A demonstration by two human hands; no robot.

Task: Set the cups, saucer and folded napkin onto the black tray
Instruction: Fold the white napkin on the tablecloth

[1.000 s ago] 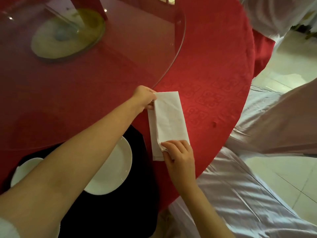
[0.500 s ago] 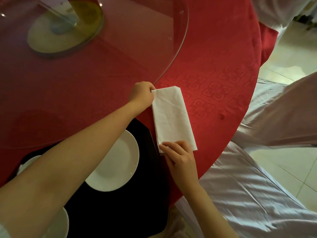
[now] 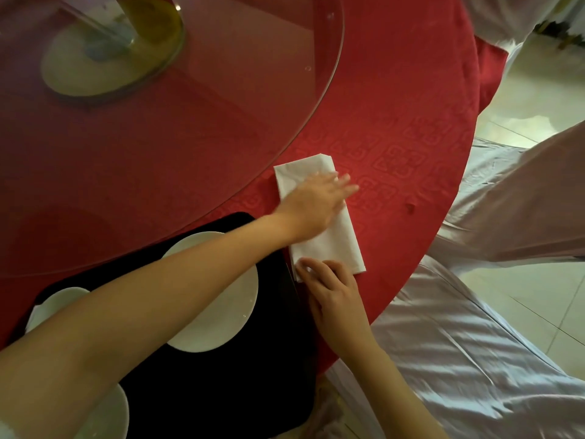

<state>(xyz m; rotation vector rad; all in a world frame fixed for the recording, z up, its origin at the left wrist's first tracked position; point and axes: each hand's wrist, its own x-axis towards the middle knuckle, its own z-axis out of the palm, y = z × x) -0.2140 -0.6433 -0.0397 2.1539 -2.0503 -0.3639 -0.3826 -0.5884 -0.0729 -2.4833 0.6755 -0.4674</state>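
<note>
You are on the napkin step. The folded napkin (image 3: 340,245) lies on the red tablecloth (image 3: 395,115) in the middle of the frame, just right of the black tray (image 3: 221,391) and not on it. Your left hand (image 3: 316,201) is spread flat over the napkin's upper half, fingers straight, pressing and gripping nothing; it is blurred. Your right hand (image 3: 332,293) rests its bent fingers on the napkin's lower left corner, and whether they pinch the cloth or only press it cannot be told.

A white saucer (image 3: 221,312) already sits on the tray under your left forearm, and two more white pieces show at the lower left, partly hidden.

Next, I judge, take hold of both ends together so the fold keeps, lift, and lay the napkin on the bare black strip at the lower centre, beside the saucer.
</note>
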